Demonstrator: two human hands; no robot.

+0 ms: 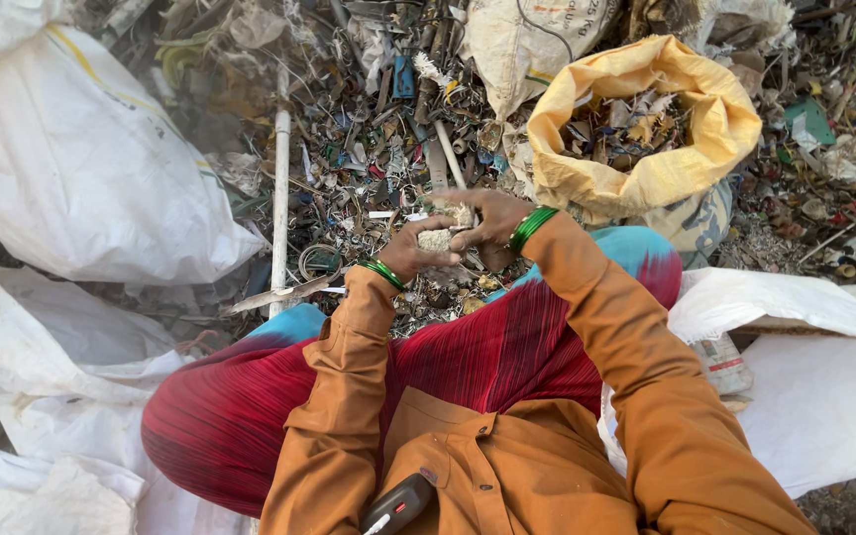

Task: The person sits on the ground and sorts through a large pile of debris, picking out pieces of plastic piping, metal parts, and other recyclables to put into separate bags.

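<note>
Sorting step: left hand point(410, 253) and right hand point(487, 216) both grip a pale crumbly scrap lump point(436, 239); next, judging where it goes, perhaps the yellow woven sack point(691, 163) at two o'clock.

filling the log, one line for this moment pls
left hand: holds pale scrap piece | right hand: on same piece | yellow sack: open

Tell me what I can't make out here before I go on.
Head view only:
- Pale lump: both the left hand and right hand cover much of it; material unclear.
- Yellow sack: contents too small and shadowed to identify.
- Scrap pile: pieces too small and tangled to sort out.
- Black device: cut off by bottom edge.
</note>
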